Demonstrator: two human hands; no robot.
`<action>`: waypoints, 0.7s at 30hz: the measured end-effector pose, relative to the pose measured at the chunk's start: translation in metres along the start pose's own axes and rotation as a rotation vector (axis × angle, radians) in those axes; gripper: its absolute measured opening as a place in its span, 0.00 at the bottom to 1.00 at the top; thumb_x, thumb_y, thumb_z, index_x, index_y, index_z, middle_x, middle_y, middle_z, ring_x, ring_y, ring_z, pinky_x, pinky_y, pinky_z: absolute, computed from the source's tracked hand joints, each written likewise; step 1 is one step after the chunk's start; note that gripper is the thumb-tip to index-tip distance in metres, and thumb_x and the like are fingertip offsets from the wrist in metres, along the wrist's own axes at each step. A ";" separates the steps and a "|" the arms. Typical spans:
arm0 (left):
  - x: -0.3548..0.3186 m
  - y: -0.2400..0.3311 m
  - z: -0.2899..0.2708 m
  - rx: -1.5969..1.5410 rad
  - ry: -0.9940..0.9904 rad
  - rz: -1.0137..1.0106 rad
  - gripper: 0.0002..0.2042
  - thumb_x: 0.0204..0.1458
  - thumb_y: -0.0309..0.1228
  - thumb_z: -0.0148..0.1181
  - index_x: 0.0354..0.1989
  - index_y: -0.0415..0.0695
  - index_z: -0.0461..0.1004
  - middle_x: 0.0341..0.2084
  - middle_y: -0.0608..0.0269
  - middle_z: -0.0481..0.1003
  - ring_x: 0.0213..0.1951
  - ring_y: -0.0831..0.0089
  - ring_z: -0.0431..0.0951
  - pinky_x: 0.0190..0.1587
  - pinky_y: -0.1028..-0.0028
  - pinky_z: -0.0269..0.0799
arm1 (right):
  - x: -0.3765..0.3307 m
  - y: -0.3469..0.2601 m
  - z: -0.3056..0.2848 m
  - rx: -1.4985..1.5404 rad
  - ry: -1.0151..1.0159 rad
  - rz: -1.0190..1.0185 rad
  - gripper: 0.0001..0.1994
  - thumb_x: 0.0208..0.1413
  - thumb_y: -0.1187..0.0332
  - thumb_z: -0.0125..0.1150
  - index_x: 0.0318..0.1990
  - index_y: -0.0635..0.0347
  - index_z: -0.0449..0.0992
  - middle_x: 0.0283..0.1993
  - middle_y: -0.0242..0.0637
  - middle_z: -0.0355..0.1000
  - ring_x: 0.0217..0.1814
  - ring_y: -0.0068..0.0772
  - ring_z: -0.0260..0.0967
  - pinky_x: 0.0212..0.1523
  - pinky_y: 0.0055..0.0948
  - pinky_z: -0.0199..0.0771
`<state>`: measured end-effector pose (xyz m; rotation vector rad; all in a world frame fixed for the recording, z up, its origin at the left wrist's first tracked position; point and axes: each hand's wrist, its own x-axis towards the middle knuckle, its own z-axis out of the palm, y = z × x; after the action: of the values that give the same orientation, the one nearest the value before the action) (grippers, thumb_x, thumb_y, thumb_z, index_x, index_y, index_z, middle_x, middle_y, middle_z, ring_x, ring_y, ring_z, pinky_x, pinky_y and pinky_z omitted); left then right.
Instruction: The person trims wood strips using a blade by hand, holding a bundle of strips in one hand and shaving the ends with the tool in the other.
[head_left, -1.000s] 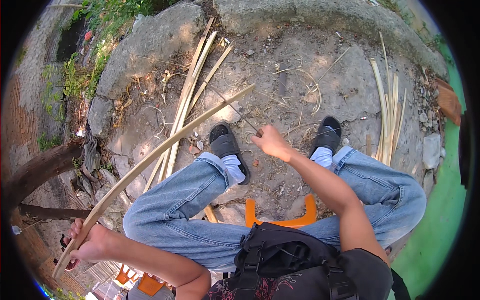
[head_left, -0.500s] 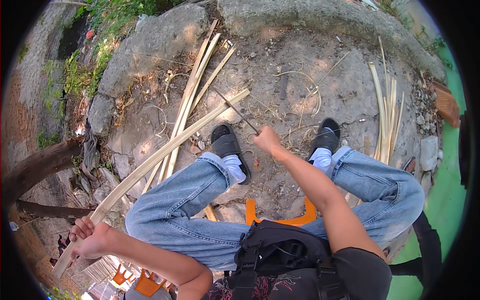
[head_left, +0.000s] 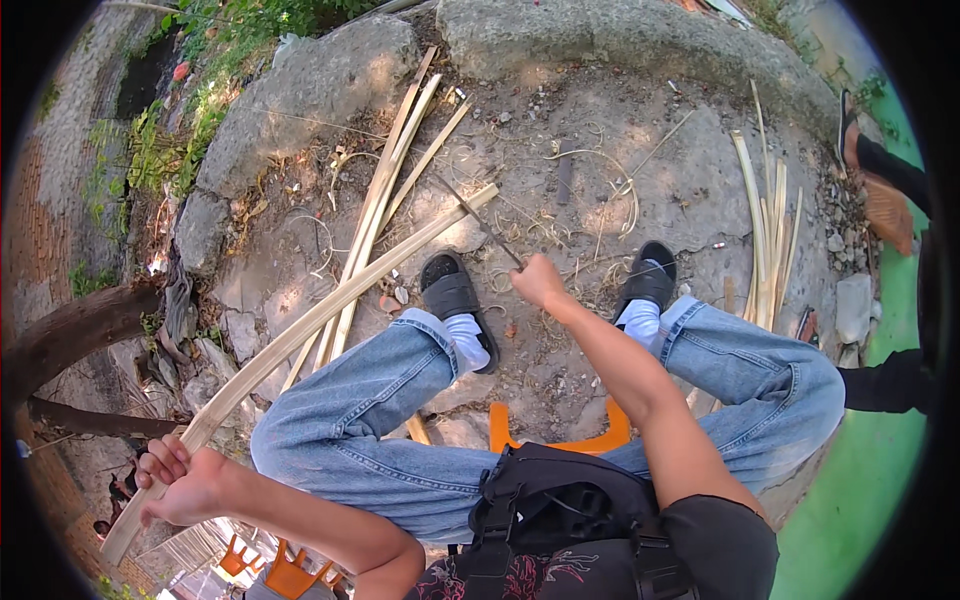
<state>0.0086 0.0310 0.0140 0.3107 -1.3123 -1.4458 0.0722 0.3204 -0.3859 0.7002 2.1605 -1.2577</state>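
A long pale strip of split bamboo or wood [head_left: 350, 286] runs slantwise over my left thigh, its far end above my left foot. Near its lower end my left hand [head_left: 178, 482] is closed round it. In my closed right hand [head_left: 540, 281], between my feet, is the handle of a knife with a narrow dark blade [head_left: 491, 235]. The blade points up and left and crosses the strip close to its far end; whether it cuts into the strip I cannot tell. My fingers hide most of the handle.
Beyond my left foot lies a pile of similar strips [head_left: 388, 165], and another bundle [head_left: 768, 235] lies at the right. Thin shavings [head_left: 600, 155] litter the ground. A stone kerb [head_left: 620, 45] borders the far side. At the right edge a person's sandalled foot [head_left: 848, 135] shows.
The knife blade shifts slightly and shows more of its flat side, while my right hand stays almost in place. At the right, another person's leg and foot have come into view.
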 end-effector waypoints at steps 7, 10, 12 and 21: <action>0.009 0.008 -0.006 0.048 -0.042 0.059 0.26 0.59 0.58 0.31 0.23 0.46 0.55 0.15 0.69 0.47 0.17 0.77 0.44 0.19 0.77 0.43 | -0.018 -0.030 -0.003 -0.065 -0.057 -0.055 0.18 0.43 0.58 0.60 0.32 0.68 0.78 0.34 0.57 0.74 0.40 0.54 0.73 0.43 0.42 0.72; -0.003 -0.004 0.007 0.056 0.045 0.025 0.25 0.60 0.56 0.29 0.22 0.46 0.54 0.15 0.69 0.47 0.17 0.77 0.43 0.19 0.77 0.42 | 0.029 0.010 -0.020 0.003 0.046 0.176 0.18 0.43 0.57 0.60 0.32 0.66 0.78 0.33 0.56 0.74 0.41 0.54 0.73 0.43 0.42 0.71; 0.002 0.005 -0.002 0.056 -0.056 0.047 0.25 0.60 0.55 0.29 0.22 0.46 0.54 0.15 0.69 0.47 0.17 0.77 0.43 0.19 0.77 0.42 | 0.017 0.007 -0.013 -0.039 0.065 0.109 0.18 0.43 0.57 0.60 0.30 0.67 0.78 0.31 0.57 0.74 0.40 0.54 0.73 0.42 0.42 0.71; 0.009 0.001 -0.003 0.044 -0.028 0.053 0.24 0.60 0.53 0.28 0.24 0.45 0.54 0.16 0.67 0.49 0.18 0.76 0.47 0.20 0.76 0.46 | 0.038 0.022 -0.015 -0.012 0.061 0.194 0.20 0.43 0.58 0.59 0.32 0.74 0.76 0.37 0.62 0.72 0.43 0.57 0.72 0.44 0.40 0.71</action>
<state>0.0083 0.0229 0.0181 0.2842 -1.3665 -1.3828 0.0570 0.3494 -0.4182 0.9300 2.0885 -1.1350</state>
